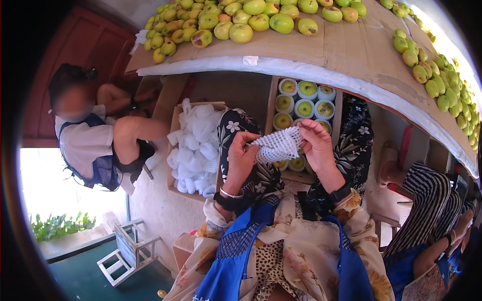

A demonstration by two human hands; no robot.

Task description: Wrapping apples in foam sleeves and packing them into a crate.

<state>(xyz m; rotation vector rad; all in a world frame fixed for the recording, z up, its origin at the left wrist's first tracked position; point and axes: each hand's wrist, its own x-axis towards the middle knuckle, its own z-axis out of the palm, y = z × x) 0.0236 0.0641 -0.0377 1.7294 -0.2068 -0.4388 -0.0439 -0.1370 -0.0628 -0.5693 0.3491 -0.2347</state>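
My left hand (243, 156) and my right hand (318, 145) pinch the two ends of a white foam net sleeve (280, 145), stretched flat between them above my lap. No fruit shows inside the sleeve. Beyond my hands, between my knees, a cardboard box (270, 101) holds rows of green apples (304, 108) in foam nets. Left of my knee stands another cardboard box (177, 124) heaped with loose white foam nets (197, 139). Part of the apple box is hidden behind my hands and the sleeve.
A cardboard-covered table (350, 49) with a padded white edge spans the top, bearing many loose green apples (241, 33). One person (88, 143) sits at the left, another in striped trousers (429, 203) at the right. A wooden stool (128, 248) stands at lower left.
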